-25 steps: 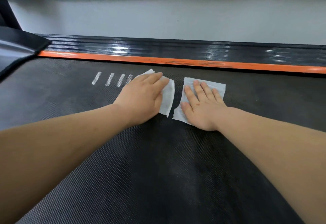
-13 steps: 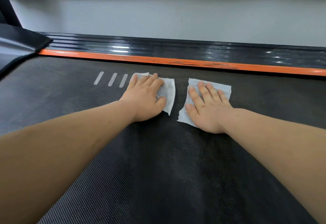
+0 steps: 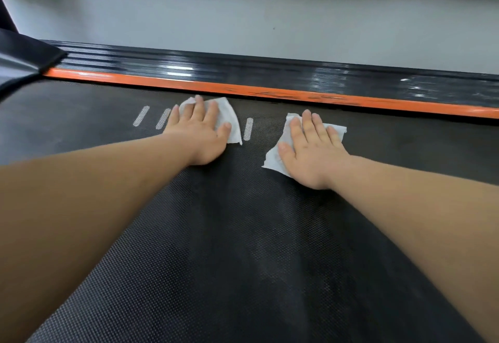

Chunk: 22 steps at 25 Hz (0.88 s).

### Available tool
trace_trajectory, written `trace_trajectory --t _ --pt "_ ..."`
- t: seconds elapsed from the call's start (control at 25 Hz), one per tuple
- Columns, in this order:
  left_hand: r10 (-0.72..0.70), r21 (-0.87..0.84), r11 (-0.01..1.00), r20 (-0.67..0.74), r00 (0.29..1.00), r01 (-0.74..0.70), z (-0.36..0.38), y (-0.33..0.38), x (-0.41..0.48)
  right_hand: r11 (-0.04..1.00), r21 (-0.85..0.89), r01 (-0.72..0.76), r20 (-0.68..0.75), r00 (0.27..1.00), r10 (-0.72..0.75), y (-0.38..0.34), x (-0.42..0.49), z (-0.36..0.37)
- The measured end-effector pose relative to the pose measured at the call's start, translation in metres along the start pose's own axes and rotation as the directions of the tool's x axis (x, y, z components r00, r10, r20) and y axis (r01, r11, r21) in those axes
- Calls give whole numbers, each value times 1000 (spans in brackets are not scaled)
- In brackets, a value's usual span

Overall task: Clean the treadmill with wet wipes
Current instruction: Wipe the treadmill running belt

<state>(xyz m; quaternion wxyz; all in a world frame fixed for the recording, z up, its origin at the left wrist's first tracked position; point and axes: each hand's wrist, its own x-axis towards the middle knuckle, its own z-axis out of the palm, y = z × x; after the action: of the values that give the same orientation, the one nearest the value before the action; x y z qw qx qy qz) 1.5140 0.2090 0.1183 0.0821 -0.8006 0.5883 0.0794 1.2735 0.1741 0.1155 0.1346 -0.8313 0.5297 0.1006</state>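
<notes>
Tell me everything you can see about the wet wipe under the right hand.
The wet wipe is a thin white sheet that looks like soft nonwoven cloth. It lies flat and slightly skewed on the black textured treadmill belt. The right hand presses on it with straight fingers and covers its middle. Only its near-left corner, far-left edge and far-right corner show, lightly creased. It sits short of the orange strip and apart from the second wipe.

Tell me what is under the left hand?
A white wet wipe, pressed flat on the black treadmill belt by the left hand. The hand covers the wipe's middle, which cannot be seen.
</notes>
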Motion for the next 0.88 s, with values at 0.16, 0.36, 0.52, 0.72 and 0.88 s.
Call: trace_trajectory --t 0.16,0.36,0.52,0.72,0.88 --pt "30 -53 998 24 999 -28 -7 55 -6 989 62 -132 -41 990 135 29 -5 1" --pt "376 7 926 19 926 -377 -5 73 -9 935 106 -338 -48 938 344 92 -23 -4" --pt "109 31 994 13 994 -109 -4 102 -9 913 115 -391 -66 914 399 99 -23 0" --pt "621 78 779 48 782 -623 -2 150 -27 915 104 -389 -61 916 396 97 -22 -2" --pt "163 61 985 23 986 -164 -8 134 -5 916 118 -383 -38 920 390 98 -20 -3"
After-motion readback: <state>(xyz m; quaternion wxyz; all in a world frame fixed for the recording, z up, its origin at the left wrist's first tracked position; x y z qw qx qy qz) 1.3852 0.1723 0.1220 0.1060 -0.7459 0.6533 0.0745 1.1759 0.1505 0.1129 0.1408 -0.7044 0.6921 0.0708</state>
